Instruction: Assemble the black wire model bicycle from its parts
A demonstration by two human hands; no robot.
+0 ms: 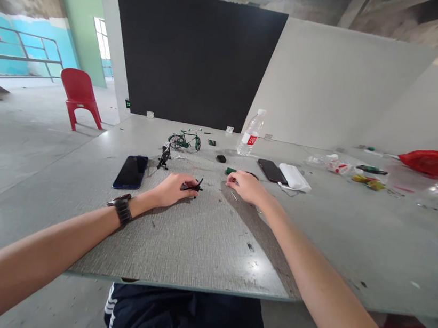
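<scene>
My left hand [176, 188], with a dark watch [121, 207] on its wrist, is closed on a small black model part [195, 187] with thin prongs, just over the table. My right hand [245, 184] is low over the table with its fingertips pinched together; what they hold, if anything, is too small to make out. Just beyond those fingertips lies a small green object [230, 171], partly hidden by the hand. Beside the right hand is a thin metal piece [234, 195]. A green miniature bicycle [185, 139] stands farther back, with a black model piece [164, 156] upright in front of it.
A blue-edged phone [131, 172] lies at left. A water bottle [251, 132] stands behind a small black block [221, 159]. A dark phone [272, 171] and a white pouch [294, 178] are at right. Farther right are plastic wrappers [334, 163] and a red bag [432, 160].
</scene>
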